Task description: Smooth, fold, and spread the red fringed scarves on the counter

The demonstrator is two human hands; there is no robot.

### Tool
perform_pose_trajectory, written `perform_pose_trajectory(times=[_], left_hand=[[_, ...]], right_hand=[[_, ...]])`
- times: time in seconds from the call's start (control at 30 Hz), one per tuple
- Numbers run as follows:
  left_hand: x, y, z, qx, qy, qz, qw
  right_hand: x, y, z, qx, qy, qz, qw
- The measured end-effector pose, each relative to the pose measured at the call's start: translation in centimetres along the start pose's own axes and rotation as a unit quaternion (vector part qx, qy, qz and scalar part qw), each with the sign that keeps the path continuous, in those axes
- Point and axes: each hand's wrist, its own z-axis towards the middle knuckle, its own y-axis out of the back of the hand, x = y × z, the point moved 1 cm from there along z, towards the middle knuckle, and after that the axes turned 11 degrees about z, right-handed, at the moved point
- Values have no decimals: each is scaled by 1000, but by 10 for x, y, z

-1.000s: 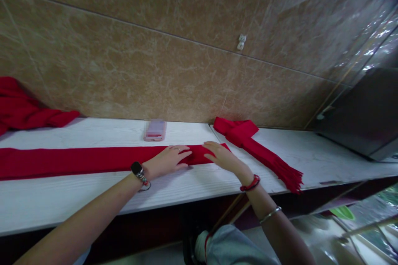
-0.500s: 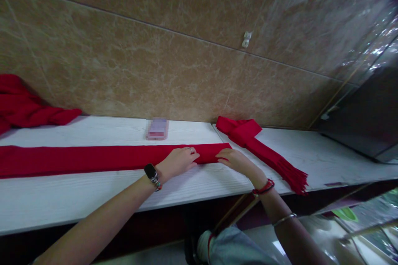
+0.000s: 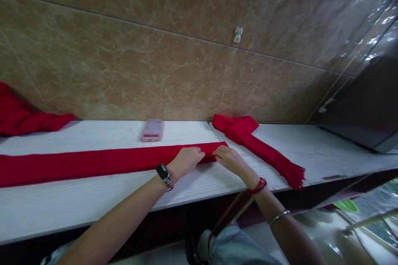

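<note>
A long red scarf point(image 3: 87, 162) lies flat along the white shelf point(image 3: 93, 198), folded into a narrow band. My left hand point(image 3: 185, 160) and my right hand point(image 3: 229, 159) both rest at its right end, fingers curled over the near edge of the cloth and pinching it. The hands sit close together, a little apart. A watch is on my left wrist, and a red cord and a metal bangle are on my right.
A second red scarf point(image 3: 261, 149) with a fringed end lies slanted to the right. A pink phone point(image 3: 152, 130) rests by the tiled wall. More red cloth point(image 3: 25, 118) is heaped at far left. A dark box point(image 3: 363, 112) stands at right.
Both hands went from lying flat on the scarf's right end to curling their fingers round its near edge; the left hand slid slightly right.
</note>
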Motion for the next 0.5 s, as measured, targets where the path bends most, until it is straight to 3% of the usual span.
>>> perform_pose_trajectory(times=[0.13, 0.27, 0.5], left_hand=[[-4, 3, -2, -12, -6, 13, 1000], [-5, 1, -5, 0, -35, 8, 999], [9, -6, -10, 35, -82, -86, 992]], right_hand=[[3, 3, 0, 7, 4, -10, 1000], [4, 13, -4, 71, -26, 10, 997], [-3, 26, -10, 119, -90, 47, 988]])
